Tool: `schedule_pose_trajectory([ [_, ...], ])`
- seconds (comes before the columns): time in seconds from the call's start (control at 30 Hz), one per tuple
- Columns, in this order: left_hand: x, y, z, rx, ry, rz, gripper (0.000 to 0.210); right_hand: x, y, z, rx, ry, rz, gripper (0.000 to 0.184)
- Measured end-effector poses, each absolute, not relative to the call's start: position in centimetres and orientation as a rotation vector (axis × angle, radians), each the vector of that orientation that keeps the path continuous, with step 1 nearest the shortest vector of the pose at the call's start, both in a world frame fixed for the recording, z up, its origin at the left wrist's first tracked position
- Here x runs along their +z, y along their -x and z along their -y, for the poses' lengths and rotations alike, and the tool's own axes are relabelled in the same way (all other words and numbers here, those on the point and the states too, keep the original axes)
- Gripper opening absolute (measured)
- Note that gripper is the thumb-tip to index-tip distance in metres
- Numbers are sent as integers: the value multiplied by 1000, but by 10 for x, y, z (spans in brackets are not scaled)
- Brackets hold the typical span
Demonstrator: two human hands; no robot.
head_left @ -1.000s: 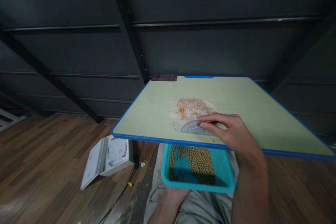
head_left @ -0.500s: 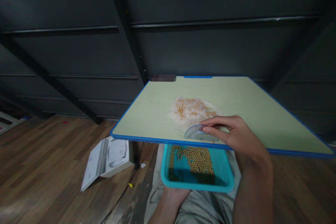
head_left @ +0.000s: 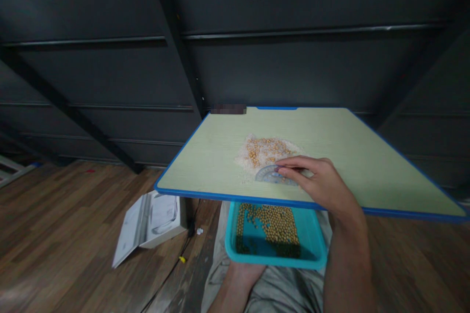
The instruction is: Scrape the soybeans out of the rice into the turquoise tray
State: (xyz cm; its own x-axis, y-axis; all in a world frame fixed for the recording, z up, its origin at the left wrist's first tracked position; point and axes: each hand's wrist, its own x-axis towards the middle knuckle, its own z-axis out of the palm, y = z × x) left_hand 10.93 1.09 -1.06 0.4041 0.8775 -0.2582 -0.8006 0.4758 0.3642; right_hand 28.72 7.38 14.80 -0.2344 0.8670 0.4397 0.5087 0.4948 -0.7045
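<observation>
My right hand (head_left: 312, 176) pinches a clear half-round protractor (head_left: 270, 173) between thumb and fingers, its curved edge at the near side of a heap of white rice-like grains (head_left: 244, 159). Yellow soybeans (head_left: 253, 151) lie mixed into that heap on the pale green tabletop (head_left: 330, 132). Below the table's near edge, a turquoise tray (head_left: 312, 239) sits over my lap with many soybeans (head_left: 281, 225) in it. My left hand (head_left: 244, 271) is under the tray's near rim; its fingers are hidden beneath it.
The table has a raised blue edge (head_left: 238, 199). A dark, blurred-out object (head_left: 228, 109) is at its far left corner. On the wooden floor (head_left: 73, 225) stand an open white box (head_left: 165, 220) and a black cable (head_left: 165, 279). A dark panelled wall (head_left: 293, 68) rises behind.
My right hand has moved the protractor a little away from me and slightly left, from near the table's front edge to the heap. The tray and left hand stay put.
</observation>
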Motion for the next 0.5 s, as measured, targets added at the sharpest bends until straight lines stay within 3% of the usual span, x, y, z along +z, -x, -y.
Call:
schedule_pose_trajectory([
  [0.5, -14, -103, -7, 1075, -254, -473, 42, 145, -295, -75, 477, 1172, 1829, 17],
])
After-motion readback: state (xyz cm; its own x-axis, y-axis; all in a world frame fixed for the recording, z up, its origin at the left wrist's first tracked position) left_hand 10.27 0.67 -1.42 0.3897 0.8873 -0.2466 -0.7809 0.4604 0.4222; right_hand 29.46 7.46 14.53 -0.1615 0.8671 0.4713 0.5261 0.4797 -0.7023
